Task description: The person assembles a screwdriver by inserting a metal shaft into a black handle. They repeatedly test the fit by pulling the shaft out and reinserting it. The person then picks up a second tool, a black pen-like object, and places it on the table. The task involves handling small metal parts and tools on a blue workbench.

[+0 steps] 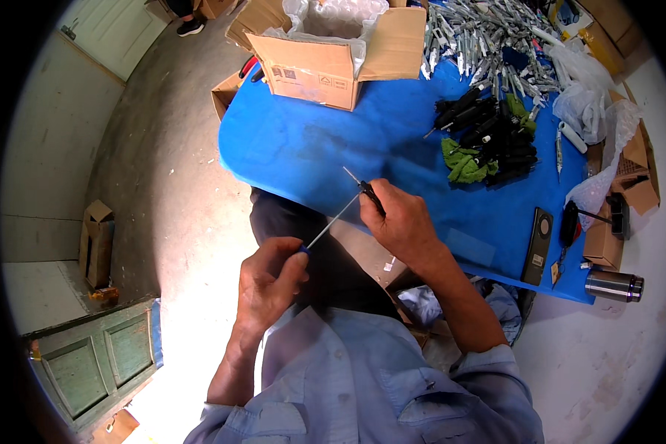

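Note:
My left hand is closed round the blue handle of a screwdriver, whose long thin shaft slants up and to the right. In my right hand is a small black handle-like piece with a thin metal rod sticking out of its far end. The screwdriver's tip meets the black piece by my right fingers; how the two engage is too small to tell. Both hands are in front of the blue-covered table, above my lap. A heap of similar black pieces lies on the table, with green fabric among it.
An open cardboard box lined with bubble wrap stands at the table's far left. Many slim silver-grey parts are piled at the back right. Along the right lie clear plastic wrap, a dark phone, keys and a steel flask.

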`<move>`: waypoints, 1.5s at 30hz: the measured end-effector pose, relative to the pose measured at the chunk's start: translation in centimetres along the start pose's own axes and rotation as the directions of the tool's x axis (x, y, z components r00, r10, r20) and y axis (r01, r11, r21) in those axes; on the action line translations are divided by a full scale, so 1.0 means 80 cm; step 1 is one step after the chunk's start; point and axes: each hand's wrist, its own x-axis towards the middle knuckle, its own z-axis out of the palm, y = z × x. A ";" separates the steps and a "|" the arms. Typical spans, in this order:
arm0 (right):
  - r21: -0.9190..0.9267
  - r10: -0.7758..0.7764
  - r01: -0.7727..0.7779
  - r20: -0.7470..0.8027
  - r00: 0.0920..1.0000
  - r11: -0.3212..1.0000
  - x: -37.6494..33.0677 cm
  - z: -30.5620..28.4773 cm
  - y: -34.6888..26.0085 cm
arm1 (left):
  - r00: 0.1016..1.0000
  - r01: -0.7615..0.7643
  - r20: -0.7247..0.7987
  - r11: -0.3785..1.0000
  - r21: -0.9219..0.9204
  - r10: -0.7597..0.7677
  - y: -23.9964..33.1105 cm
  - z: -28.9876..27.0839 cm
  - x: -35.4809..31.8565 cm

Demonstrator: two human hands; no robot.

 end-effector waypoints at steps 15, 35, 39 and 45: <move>-0.016 0.013 -0.013 0.004 1.000 1.000 0.001 -0.001 -0.003 | 0.996 -0.086 0.027 0.996 -0.030 0.087 -0.009 -0.003 0.002; -0.013 0.024 -0.024 0.004 1.000 1.000 0.001 -0.001 -0.004 | 0.997 -0.044 0.053 0.995 -0.087 0.049 -0.017 -0.001 0.007; -0.006 0.034 -0.034 -0.008 0.999 0.999 0.001 0.000 -0.005 | 0.994 -0.001 0.111 0.996 -0.094 0.012 -0.013 -0.005 0.009; -0.016 0.029 -0.029 0.003 1.000 0.999 0.000 -0.001 -0.003 | 0.998 -0.035 0.046 0.999 0.005 0.035 0.008 0.003 0.002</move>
